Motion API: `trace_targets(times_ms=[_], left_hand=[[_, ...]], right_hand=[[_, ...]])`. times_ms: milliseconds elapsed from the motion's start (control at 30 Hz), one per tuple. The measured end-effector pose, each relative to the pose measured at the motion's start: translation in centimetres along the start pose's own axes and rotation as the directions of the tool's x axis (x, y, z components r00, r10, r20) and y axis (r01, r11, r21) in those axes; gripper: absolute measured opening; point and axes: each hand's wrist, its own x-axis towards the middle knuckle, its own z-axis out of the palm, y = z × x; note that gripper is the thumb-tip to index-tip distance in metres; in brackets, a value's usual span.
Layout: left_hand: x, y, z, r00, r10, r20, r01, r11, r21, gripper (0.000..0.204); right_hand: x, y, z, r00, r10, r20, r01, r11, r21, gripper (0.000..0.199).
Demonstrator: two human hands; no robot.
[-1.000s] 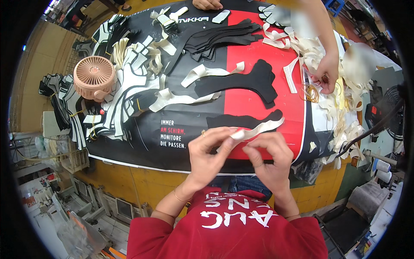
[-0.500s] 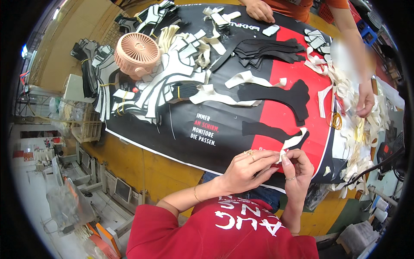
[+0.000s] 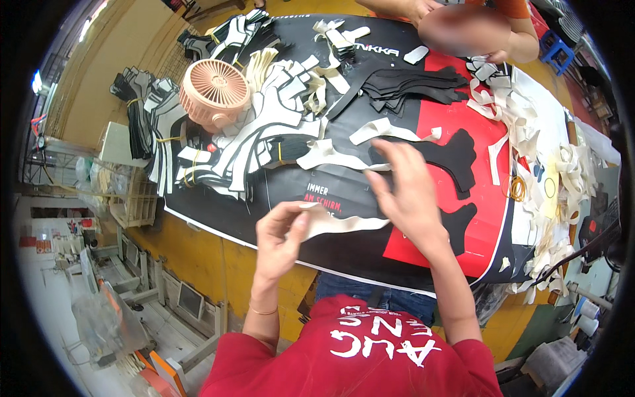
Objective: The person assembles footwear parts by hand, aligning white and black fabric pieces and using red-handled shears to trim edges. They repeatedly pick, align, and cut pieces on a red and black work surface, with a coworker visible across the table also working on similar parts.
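Half a second earlier I had both hands pinching the cream strip (image 3: 337, 223) above the front black piece (image 3: 461, 226); by this moment they had parted, and only the left hand (image 3: 276, 239) bore it. Its grip clasped one end between thumb and fingers, well to the left of that black piece, while the tail stretched rightward over the counter (image 3: 284, 188). The right hand (image 3: 411, 193) had its grip released, fingers spread near the second strip (image 3: 325, 155), which lay on the dark part of the sheet (I couldn't tell whether the held tail brushed the right palm). For the work, I judged, this meant the strip depended on a single pinch, with the right hand free. The left hand hung close to the counter's front edge, so I had little surface beneath it to spare. My easiest room ran along the dark stretch between the bundled pieces (image 3: 264, 126) and the right hand; further right, the large black piece (image 3: 456, 161) and the cream scraps (image 3: 526, 129) narrowed things. The pink fan (image 3: 215, 91) stood among the bundles, well apart from both hands.
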Motion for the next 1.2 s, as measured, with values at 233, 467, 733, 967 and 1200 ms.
trace_targets(times_ms=[233,467,733,967,1200], left_hand=[[0.1,1.5,-2.3,1.0,0.023,-0.022,-0.021,0.998,0.065,0.014],[3.0,2.2,1.1,0.874,0.474,0.107,-0.42,0.627,0.656,0.014],[3.2,2.5,3.1,0.936,0.351,-0.004,-0.33,0.883,0.334,0.007],[4.5,5.2,4.1,0.855,0.224,0.468,-0.302,0.949,0.096,0.03],[12.9,0.7,8.3,0.856,0.197,0.478,-0.23,0.973,0.012,0.019]], right_hand=[[4.9,0.2,7.5,0.978,-0.1,0.182,0.114,0.991,-0.069,0.022],[2.6,-2.0,2.4,0.962,-0.132,0.24,0.075,0.97,0.233,0.022],[1.7,-1.3,-1.7,0.949,0.011,0.314,-0.223,0.728,0.649,0.02],[6.6,6.4,-1.0,0.977,-0.033,0.212,0.076,0.977,-0.2,0.021],[8.5,9.7,1.0,0.943,-0.039,0.33,0.031,0.999,0.028,0.021]])
